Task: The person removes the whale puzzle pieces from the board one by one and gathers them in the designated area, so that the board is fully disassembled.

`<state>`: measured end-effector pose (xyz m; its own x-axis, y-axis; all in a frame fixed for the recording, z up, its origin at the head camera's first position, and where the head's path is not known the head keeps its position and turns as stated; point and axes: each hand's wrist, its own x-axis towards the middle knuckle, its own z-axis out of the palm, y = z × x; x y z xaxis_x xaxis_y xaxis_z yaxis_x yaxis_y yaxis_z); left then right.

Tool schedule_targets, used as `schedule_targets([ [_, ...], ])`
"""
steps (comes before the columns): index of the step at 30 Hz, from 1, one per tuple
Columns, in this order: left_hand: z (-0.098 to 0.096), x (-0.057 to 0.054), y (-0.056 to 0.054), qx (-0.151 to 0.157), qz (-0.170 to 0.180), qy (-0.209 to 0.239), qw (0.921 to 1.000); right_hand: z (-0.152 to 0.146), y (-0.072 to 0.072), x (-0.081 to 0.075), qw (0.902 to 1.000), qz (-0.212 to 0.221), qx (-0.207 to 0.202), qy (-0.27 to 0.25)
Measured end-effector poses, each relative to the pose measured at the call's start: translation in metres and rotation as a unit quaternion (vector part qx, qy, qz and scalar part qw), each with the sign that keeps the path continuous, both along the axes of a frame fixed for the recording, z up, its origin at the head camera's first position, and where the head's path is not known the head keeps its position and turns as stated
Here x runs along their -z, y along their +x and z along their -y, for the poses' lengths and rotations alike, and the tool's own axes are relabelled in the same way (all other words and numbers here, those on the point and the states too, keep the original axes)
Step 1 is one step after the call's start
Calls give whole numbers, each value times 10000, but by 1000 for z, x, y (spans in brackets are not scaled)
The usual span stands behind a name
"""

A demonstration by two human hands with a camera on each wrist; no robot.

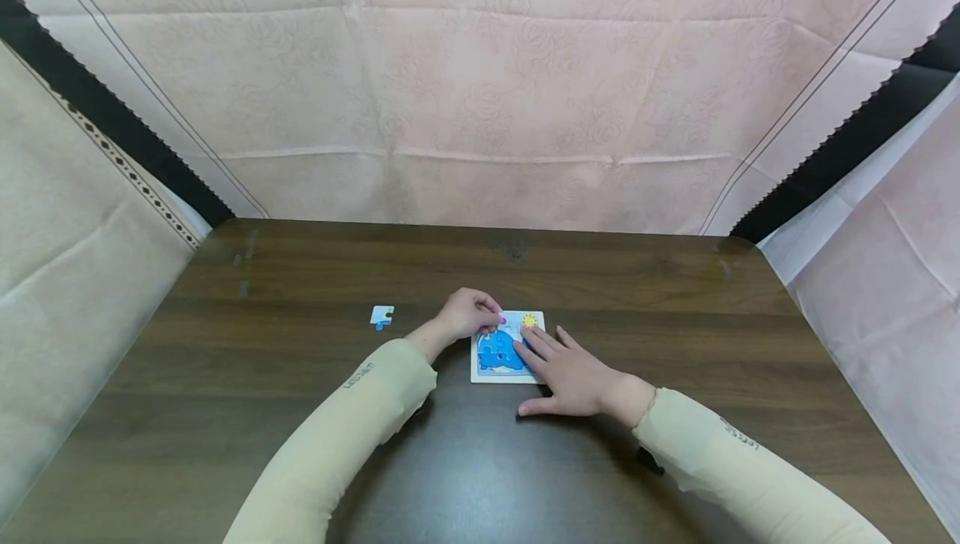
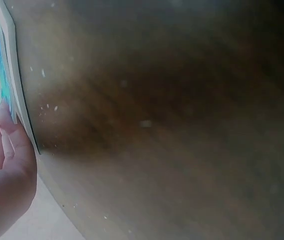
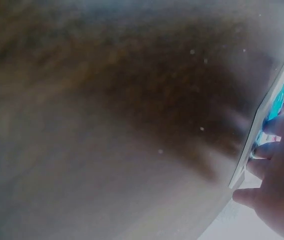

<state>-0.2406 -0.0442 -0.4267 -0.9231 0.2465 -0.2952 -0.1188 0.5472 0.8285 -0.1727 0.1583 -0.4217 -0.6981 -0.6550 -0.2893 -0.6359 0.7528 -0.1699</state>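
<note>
A small white-framed puzzle board (image 1: 501, 355) with a blue animal picture and a yellow sun (image 1: 530, 321) lies on the dark wooden table (image 1: 300, 411). My left hand (image 1: 474, 315) sits at the board's upper left corner, fingers curled, its fingertips pinching what looks like a puzzle piece against the board. My right hand (image 1: 564, 369) lies flat, with straight fingers resting on the board's right side. A loose blue and white piece (image 1: 382, 316) lies on the table to the left. The wrist views are blurred: the left hand (image 2: 4, 155) touches the board's edge (image 2: 18, 95), and the right hand (image 3: 279, 170) rests against the board (image 3: 261, 127).
Pale pink cloth (image 1: 480, 111) hangs behind the table and along both sides. The table's far edge runs just under the cloth. Bare dark wood surrounds the board on every side.
</note>
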Motion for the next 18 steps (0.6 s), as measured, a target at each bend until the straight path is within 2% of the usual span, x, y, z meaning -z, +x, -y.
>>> schedule_targets([
  [9, -1, -1, 2, -25, -55, -182, 9998, 0, 3, 3, 9995, -209, -231, -69],
  [18, -1, -3, 4, 39, -176, -126, 9998, 1, 2, 0, 9997, -57, -247, 10],
])
